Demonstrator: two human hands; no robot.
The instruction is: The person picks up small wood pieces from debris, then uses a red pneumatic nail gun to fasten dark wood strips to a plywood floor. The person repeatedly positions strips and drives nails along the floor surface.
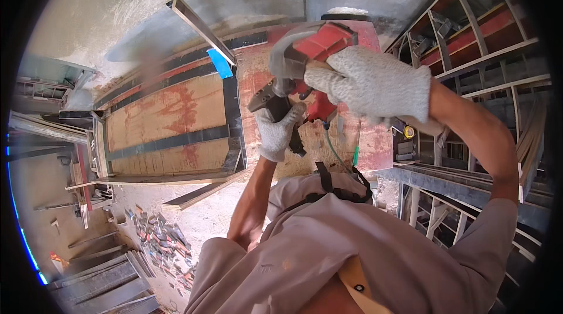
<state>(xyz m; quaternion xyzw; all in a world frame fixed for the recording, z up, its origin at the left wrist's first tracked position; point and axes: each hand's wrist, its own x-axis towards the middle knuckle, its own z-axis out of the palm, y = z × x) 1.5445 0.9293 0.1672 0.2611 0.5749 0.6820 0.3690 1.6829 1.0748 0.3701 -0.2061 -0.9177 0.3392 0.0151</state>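
Note:
A red chop saw [326,42] with a grey blade guard stands on the worktable [375,147] in front of me. My right hand [375,82], in a white knitted glove, is closed round the saw's handle at its upper right. My left hand [275,136], gloved the same way, grips a short dark strip of wood [278,106] beside the saw's lower left. The strip lies slantwise under the guard. Where the blade meets it is hidden. A thin green cord [334,148] runs from near the saw toward my waist.
Left of the saw lies a wooden panel frame [170,117] with dark battens; a plank [202,29] with a blue patch [220,63] juts up behind it. Offcuts [164,243] litter the floor. Wooden framing [463,73] and a tape measure [408,132] are on the right.

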